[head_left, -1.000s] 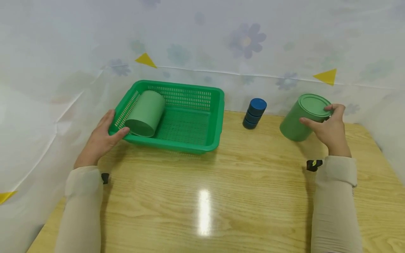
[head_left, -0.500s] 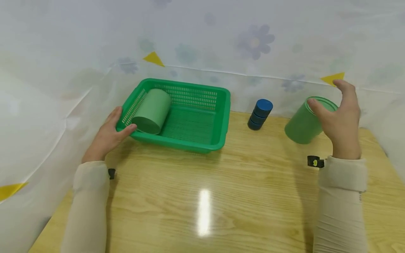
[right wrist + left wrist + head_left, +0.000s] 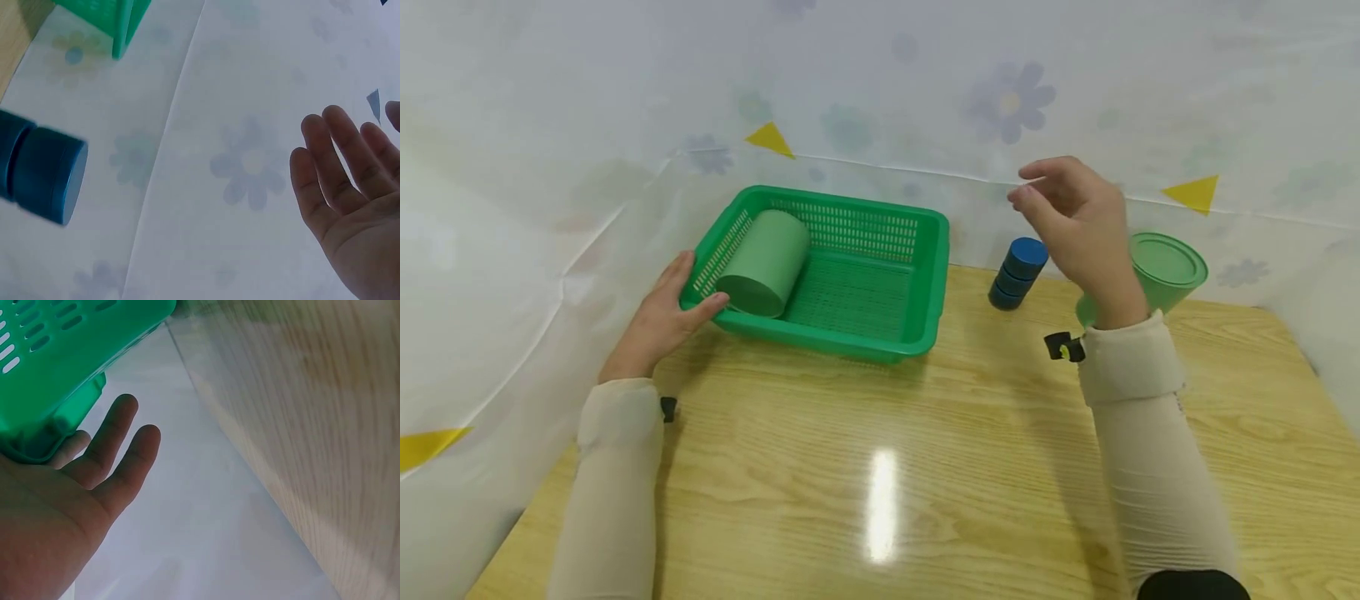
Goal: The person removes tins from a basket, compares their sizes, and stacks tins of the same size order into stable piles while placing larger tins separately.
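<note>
My left hand (image 3: 658, 321) holds the left front corner of the green plastic basket (image 3: 820, 337). Its thumb lies over the rim; in the left wrist view two fingers (image 3: 145, 445) stretch out away from the basket wall (image 3: 69, 394). A light green cylindrical can (image 3: 767, 262) lies on its side in the basket's left part. Raised in the air, my right hand (image 3: 1078, 225) holds nothing, its fingers loosely bent. Just left of and below it stands a stack of blue cylinders (image 3: 1018, 273). A second green can (image 3: 1168, 265) stands upright behind the right wrist, partly hidden.
The wooden table (image 3: 820, 467) meets a white flowered sheet (image 3: 880, 100) at the back. Yellow triangles (image 3: 1192, 193) mark the sheet. A black wrist camera (image 3: 1063, 347) sits at the right sleeve.
My right hand has let go of the standing green can, lifted, and moved left toward the blue stack. The left hand stays at the basket corner. The head view has shifted slightly.
</note>
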Demonstrator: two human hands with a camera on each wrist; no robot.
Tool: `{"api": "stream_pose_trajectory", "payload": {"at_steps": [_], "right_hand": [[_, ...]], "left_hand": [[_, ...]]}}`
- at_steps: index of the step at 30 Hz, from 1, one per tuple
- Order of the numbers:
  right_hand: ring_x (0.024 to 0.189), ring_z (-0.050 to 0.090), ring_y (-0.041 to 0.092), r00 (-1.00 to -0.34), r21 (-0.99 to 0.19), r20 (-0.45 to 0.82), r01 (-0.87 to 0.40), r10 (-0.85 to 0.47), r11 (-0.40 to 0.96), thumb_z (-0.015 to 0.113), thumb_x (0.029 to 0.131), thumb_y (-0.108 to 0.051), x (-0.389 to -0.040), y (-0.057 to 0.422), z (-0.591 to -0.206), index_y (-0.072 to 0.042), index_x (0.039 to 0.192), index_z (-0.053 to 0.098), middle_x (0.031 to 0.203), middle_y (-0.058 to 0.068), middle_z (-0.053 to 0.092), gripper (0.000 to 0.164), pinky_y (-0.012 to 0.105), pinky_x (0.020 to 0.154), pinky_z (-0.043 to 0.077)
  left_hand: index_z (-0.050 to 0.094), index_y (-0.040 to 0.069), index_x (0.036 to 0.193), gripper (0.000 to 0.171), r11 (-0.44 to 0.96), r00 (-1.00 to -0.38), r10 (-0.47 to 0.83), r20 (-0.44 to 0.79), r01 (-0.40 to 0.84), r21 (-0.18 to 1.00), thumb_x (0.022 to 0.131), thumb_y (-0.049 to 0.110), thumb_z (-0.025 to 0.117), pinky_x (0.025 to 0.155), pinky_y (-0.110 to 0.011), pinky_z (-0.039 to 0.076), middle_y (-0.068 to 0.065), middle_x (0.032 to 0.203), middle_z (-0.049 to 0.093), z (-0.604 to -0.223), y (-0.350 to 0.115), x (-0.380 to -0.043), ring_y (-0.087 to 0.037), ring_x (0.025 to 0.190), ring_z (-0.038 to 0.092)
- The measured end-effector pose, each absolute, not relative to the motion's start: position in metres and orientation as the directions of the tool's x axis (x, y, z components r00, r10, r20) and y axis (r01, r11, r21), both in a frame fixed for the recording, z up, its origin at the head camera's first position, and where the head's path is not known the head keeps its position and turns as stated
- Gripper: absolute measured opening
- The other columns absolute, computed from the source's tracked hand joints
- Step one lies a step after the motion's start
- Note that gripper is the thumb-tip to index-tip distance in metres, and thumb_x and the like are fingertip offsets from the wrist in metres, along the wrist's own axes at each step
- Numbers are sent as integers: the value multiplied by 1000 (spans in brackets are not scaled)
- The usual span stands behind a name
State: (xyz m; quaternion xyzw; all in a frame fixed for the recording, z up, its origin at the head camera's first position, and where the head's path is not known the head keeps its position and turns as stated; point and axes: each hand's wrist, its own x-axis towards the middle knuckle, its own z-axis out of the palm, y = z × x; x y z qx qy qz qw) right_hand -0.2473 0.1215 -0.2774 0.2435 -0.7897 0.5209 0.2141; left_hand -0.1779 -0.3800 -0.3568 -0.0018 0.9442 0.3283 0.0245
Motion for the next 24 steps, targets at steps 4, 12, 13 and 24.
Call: {"api": "stream_pose_trajectory", "payload": {"at_steps": [4, 12, 13, 24], "right_hand": [[90, 67, 9, -776, -710, 577, -631, -254, 313, 63, 101, -20, -254, 91, -271, -8, 127, 67, 102, 5, 72, 29, 26, 83, 51], [91, 65, 19, -759, -694, 552, -648, -346, 313, 60, 103, -23, -265, 49, -264, -12, 142, 55, 104, 8, 65, 41, 32, 81, 49], [92, 64, 19, -760, -695, 539, -645, -363, 319, 60, 103, -24, -267, 44, -263, -12, 143, 54, 106, 8, 64, 42, 34, 83, 50], [98, 64, 16, -781, -733, 345, -570, -520, 370, 59, 103, -30, -298, -31, -268, -17, 145, 50, 113, 3, 63, 45, 32, 85, 52]], "left_hand": [[-8, 25, 162, 98, 780, -999, 14, -42, -15, 625, 97, 61, 57, 117, -65, 7, -1, 168, -11, -357, -376, -179, -32, 153, -8], [-8, 24, 162, 100, 779, -999, 7, -40, -20, 627, 96, 63, 56, 117, -64, 7, -3, 169, -10, -357, -366, -183, -33, 153, -6], [-8, 24, 162, 100, 781, -999, 6, -41, -21, 624, 96, 63, 56, 117, -64, 7, -3, 169, -10, -357, -366, -183, -34, 153, -6], [-9, 25, 162, 102, 783, -999, -1, -43, -28, 621, 95, 66, 56, 117, -64, 8, -1, 169, -10, -357, -363, -184, -33, 153, -5]]}}
